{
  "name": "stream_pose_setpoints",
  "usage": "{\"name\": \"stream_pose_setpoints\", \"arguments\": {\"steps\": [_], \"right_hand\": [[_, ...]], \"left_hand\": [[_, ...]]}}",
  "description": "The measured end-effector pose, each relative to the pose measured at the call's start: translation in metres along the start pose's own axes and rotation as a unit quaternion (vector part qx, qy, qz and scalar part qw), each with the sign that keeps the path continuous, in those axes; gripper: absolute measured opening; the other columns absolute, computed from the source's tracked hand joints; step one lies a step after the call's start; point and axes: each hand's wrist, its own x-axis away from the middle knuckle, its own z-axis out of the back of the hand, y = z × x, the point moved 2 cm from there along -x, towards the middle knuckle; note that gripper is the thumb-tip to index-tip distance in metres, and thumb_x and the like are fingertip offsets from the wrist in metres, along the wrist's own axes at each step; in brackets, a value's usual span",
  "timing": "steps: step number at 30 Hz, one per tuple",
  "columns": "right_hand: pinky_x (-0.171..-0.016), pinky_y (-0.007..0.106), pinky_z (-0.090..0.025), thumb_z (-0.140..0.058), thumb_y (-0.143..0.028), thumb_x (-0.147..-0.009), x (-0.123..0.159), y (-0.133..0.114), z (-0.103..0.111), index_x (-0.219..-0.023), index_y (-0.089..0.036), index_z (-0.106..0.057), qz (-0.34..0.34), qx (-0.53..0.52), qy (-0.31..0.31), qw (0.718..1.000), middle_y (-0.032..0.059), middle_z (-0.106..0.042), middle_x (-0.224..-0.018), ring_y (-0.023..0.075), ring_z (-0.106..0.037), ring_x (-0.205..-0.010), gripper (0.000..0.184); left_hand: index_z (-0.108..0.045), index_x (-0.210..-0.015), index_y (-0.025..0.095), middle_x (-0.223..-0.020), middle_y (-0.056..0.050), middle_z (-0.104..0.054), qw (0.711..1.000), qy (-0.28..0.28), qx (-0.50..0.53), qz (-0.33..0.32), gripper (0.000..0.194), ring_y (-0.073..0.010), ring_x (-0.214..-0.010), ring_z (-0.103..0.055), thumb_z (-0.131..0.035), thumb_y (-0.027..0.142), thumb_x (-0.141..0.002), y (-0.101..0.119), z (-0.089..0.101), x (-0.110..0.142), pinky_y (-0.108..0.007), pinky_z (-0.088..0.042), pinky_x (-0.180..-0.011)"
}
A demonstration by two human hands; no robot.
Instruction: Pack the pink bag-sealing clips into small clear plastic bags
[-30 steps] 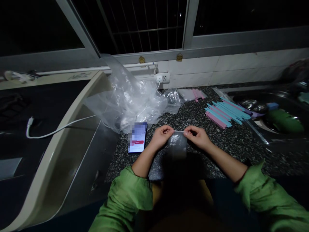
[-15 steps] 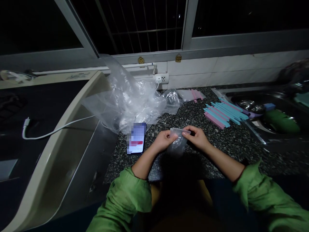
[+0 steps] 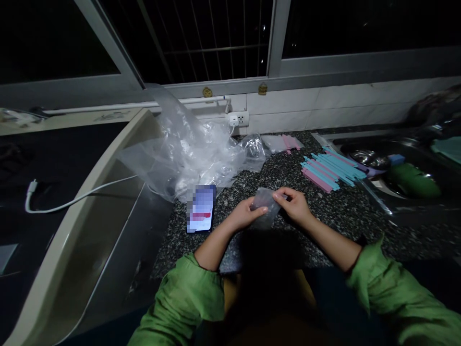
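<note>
A small clear plastic bag (image 3: 265,204) is held between my two hands above the speckled counter, near its front edge. My left hand (image 3: 247,213) grips its left side, thumb laid across the front. At the bag's upper right corner, the thumb and fingers of my right hand (image 3: 290,202) pinch the plastic. Whether anything lies inside the bag cannot be made out. Left of my left hand lies a phone (image 3: 202,209) with its screen lit. Pink and blue flat strips (image 3: 331,168) form a pile to the right, beyond my right hand.
A heap of large clear plastic bags (image 3: 205,154) covers the counter's back left. Behind it, a white charger (image 3: 234,120) sits in the wall socket. More pink strips (image 3: 290,142) rest on a whitish packet. A sink (image 3: 392,204) holding a metal bowl is at right.
The bag has turned and tilted between my fingers. My right hand's grip has shifted slightly at its upper corner, and my left thumb sits lower on it. The whole view has drifted a little.
</note>
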Motion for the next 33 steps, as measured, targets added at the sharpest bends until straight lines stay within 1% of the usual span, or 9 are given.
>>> {"name": "stream_pose_setpoints", "arguments": {"steps": [5, 10, 15, 19, 22, 25, 28, 30, 33], "right_hand": [[-0.057, 0.025, -0.039, -0.063, -0.048, -0.063, -0.001, 0.002, -0.002, -0.067, -0.018, -0.058, -0.021, -0.019, -0.012, 1.000, -0.0011, -0.056, -0.060, 0.0122, -0.047, -0.057, 0.031], [-0.052, 0.023, -0.034, -0.064, -0.049, -0.060, -0.002, 0.008, -0.008, -0.073, -0.016, -0.060, -0.047, -0.019, -0.078, 0.996, -0.0026, -0.051, -0.058, 0.0094, -0.041, -0.053, 0.035], [-0.052, 0.023, -0.034, -0.061, -0.048, -0.065, 0.002, 0.013, -0.013, -0.063, -0.015, -0.057, -0.017, 0.013, -0.105, 0.994, -0.0028, -0.050, -0.055, 0.0087, -0.041, -0.052, 0.033], [-0.052, 0.023, -0.035, -0.057, -0.045, -0.068, -0.001, 0.014, -0.009, -0.061, -0.017, -0.056, 0.013, 0.053, -0.134, 0.989, -0.0024, -0.051, -0.055, 0.0098, -0.043, -0.053, 0.029], [-0.062, 0.027, -0.041, -0.056, -0.040, -0.070, -0.014, 0.018, 0.013, -0.071, -0.017, -0.061, 0.060, 0.131, -0.080, 0.986, 0.0021, -0.059, -0.067, 0.0144, -0.052, -0.064, 0.023], [-0.072, 0.032, -0.041, -0.050, -0.033, -0.076, -0.032, 0.027, 0.054, -0.080, -0.017, -0.065, 0.086, 0.296, 0.031, 0.951, 0.0067, -0.063, -0.074, 0.0194, -0.054, -0.075, 0.022], [-0.076, 0.036, -0.039, -0.050, -0.031, -0.078, -0.040, 0.040, 0.094, -0.086, -0.015, -0.067, 0.056, 0.470, 0.105, 0.874, 0.0112, -0.064, -0.084, 0.0244, -0.053, -0.084, 0.025], [-0.074, 0.036, -0.037, -0.049, -0.032, -0.079, -0.039, 0.047, 0.111, -0.090, -0.014, -0.068, 0.039, 0.547, 0.106, 0.830, 0.0132, -0.064, -0.087, 0.0264, -0.051, -0.087, 0.028], [-0.071, 0.036, -0.035, -0.048, -0.035, -0.081, -0.034, 0.054, 0.120, -0.090, -0.015, -0.069, 0.033, 0.605, 0.086, 0.791, 0.0136, -0.064, -0.087, 0.0269, -0.051, -0.086, 0.030]], "left_hand": [[-0.058, -0.055, 0.011, -0.047, 0.004, -0.048, 0.999, 0.044, -0.003, 0.027, 0.045, -0.0070, -0.046, -0.039, -0.068, 0.055, -0.052, -0.005, 0.002, -0.003, -0.020, -0.028, -0.048], [-0.064, -0.064, 0.011, -0.053, 0.002, -0.057, 0.989, 0.143, 0.019, -0.025, 0.043, -0.0096, -0.051, -0.046, -0.069, 0.053, -0.052, -0.002, 0.010, -0.004, -0.022, -0.034, -0.054], [-0.067, -0.070, 0.012, -0.062, -0.001, -0.064, 0.987, 0.151, 0.038, -0.034, 0.047, -0.0128, -0.058, -0.053, -0.071, 0.054, -0.050, 0.000, 0.010, -0.003, -0.025, -0.039, -0.060], [-0.065, -0.069, 0.011, -0.060, -0.001, -0.063, 0.987, 0.145, 0.061, -0.022, 0.049, -0.0112, -0.055, -0.051, -0.072, 0.054, -0.047, 0.000, 0.010, -0.002, -0.023, -0.038, -0.057], [-0.064, -0.067, 0.011, -0.055, 0.002, -0.059, 0.984, 0.162, 0.069, -0.007, 0.050, -0.0088, -0.051, -0.047, -0.072, 0.056, -0.048, -0.002, 0.012, -0.001, -0.021, -0.034, -0.053], [-0.064, -0.069, 0.012, -0.057, 0.002, -0.059, 0.983, 0.174, 0.064, -0.007, 0.051, -0.0090, -0.052, -0.047, -0.071, 0.057, -0.047, -0.002, 0.015, -0.001, -0.021, -0.034, -0.053], [-0.064, -0.070, 0.012, -0.058, 0.001, -0.059, 0.983, 0.176, 0.060, -0.008, 0.053, -0.0097, -0.053, -0.048, -0.070, 0.059, -0.047, -0.001, 0.015, -0.001, -0.021, -0.034, -0.053], [-0.063, -0.069, 0.012, -0.057, 0.002, -0.058, 0.982, 0.179, 0.055, -0.009, 0.053, -0.0094, -0.053, -0.047, -0.070, 0.060, -0.047, -0.001, 0.015, -0.002, -0.021, -0.033, -0.053], [-0.063, -0.067, 0.012, -0.055, 0.003, -0.057, 0.981, 0.183, 0.058, -0.009, 0.052, -0.0089, -0.052, -0.045, -0.070, 0.059, -0.046, -0.001, 0.016, -0.002, -0.021, -0.033, -0.052]]}}
